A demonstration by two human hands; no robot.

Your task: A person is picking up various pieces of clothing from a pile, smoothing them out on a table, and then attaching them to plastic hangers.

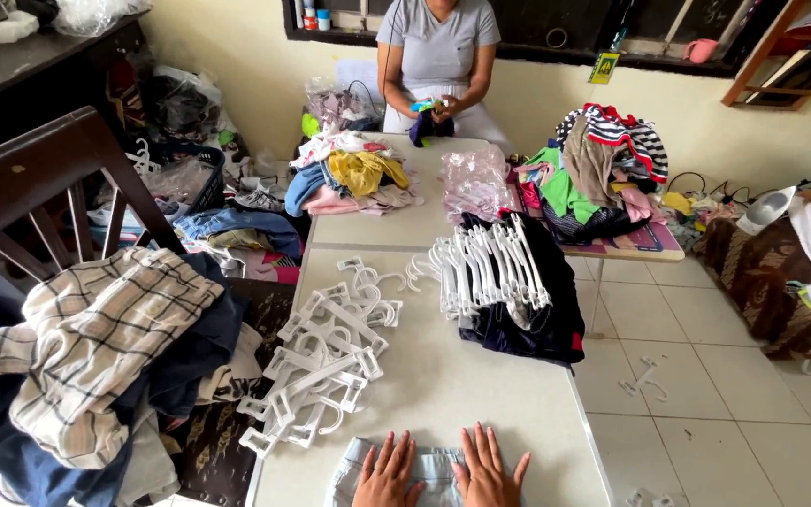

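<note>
My left hand (387,474) and my right hand (488,469) lie flat, fingers spread, on a light blue garment (434,462) at the near edge of the white table (462,385). Neither hand grips anything. Left of them, a loose heap of white plastic clip hangers (321,361) spreads over the table. Farther up, a row of dark garments hung on white hangers (504,277) lies stacked on the tabletop.
A pile of checked and dark clothes (96,366) lies over a chair at the left. Across the table a person in a grey shirt (438,56) handles a small item. Folded clothes (359,178) and a heap (593,169) lie beyond. A hanger (645,378) lies on the tiled floor.
</note>
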